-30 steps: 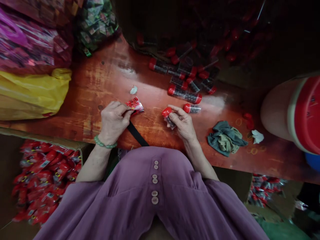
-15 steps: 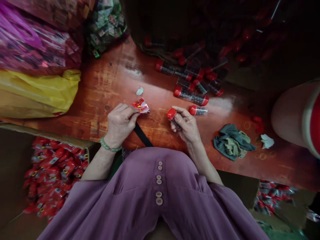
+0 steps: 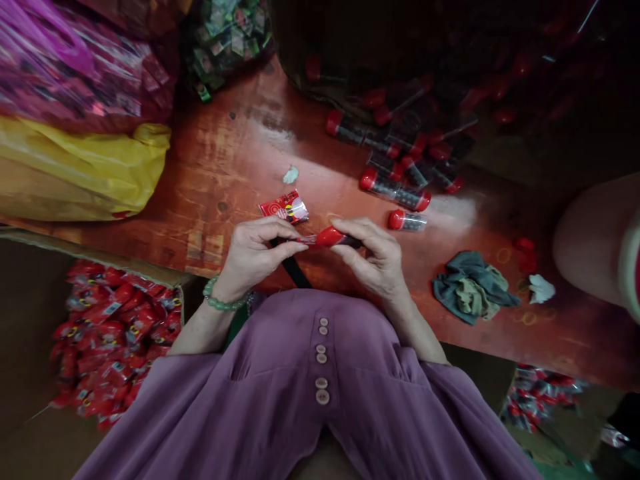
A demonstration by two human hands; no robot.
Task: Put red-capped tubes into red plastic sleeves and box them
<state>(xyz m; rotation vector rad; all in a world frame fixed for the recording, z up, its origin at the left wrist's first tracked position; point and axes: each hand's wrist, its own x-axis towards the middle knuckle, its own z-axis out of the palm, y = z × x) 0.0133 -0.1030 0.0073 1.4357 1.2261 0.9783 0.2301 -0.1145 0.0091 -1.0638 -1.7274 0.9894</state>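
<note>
My left hand (image 3: 260,253), with a green bead bracelet at the wrist, pinches a small clear and red piece (image 3: 306,239) between thumb and fingers. My right hand (image 3: 375,257) is wrapped round a red-capped tube (image 3: 331,237) tilted on its side, its cap facing left. The piece and the cap meet or nearly meet in front of my body. Just beyond my left fingers lies a red printed packet (image 3: 290,207) on the reddish table (image 3: 220,180). To the right rests a short red-capped tube (image 3: 407,221), with a longer one (image 3: 395,189) behind it.
Several more tubes (image 3: 417,170) lie at the dark back opening. Bagged goods (image 3: 115,73) and a yellow bag (image 3: 80,167) stand at left. A crumpled cloth (image 3: 473,287) and a pale bucket (image 3: 590,240) are at right. Below left, a box holds red packets (image 3: 115,340).
My hands have come together. The red packet is now out of my left fingers and on the table, and the tube in my right hand has tipped with its cap to the left.
</note>
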